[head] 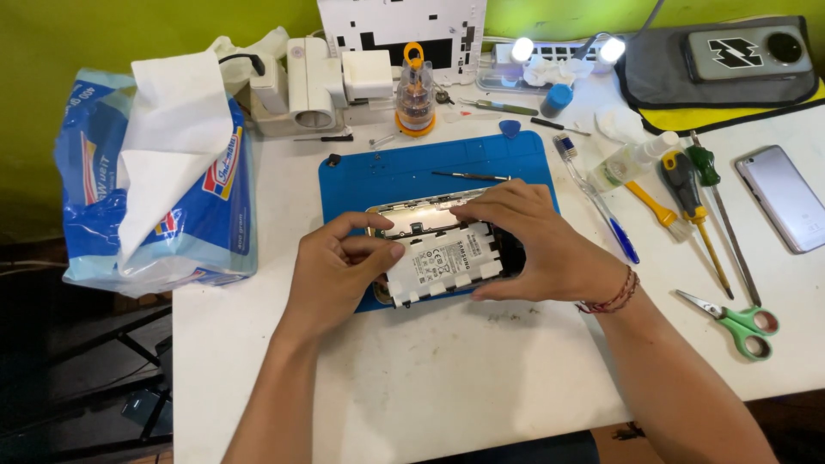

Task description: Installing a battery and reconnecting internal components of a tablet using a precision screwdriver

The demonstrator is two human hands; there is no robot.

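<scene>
1. At 9 o'clock: soft blue tissue pack with red-and-white label patches, standing on the white table; 1 white tissue pulled up from its top; light and crushable by the look of it.
2. Left of centre: left hand, fingers curled and close together, thumb tip pressed on the left edge of the white battery pack; pinching that edge.
3. Centre: opened tablet lying back-up on the blue work mat, battery pack seated in it under both hands; pack probably light, slightly flexible and puncture-prone, so best gripped by its long edges, never bent; grey printed label with small marks on its face; exposed board likely fragile.
4. Right of centre: right hand, fingers pressed together and arched over the tablet's top right, fingertips on the upper rim, thumb under the pack's lower edge.
5. At 12 o'clock: orange-capped screwdriver bit holder; white box with black patches behind it.
6. At 3 o'clock: screwdrivers, green-handled scissors, pale phone face down.
</scene>
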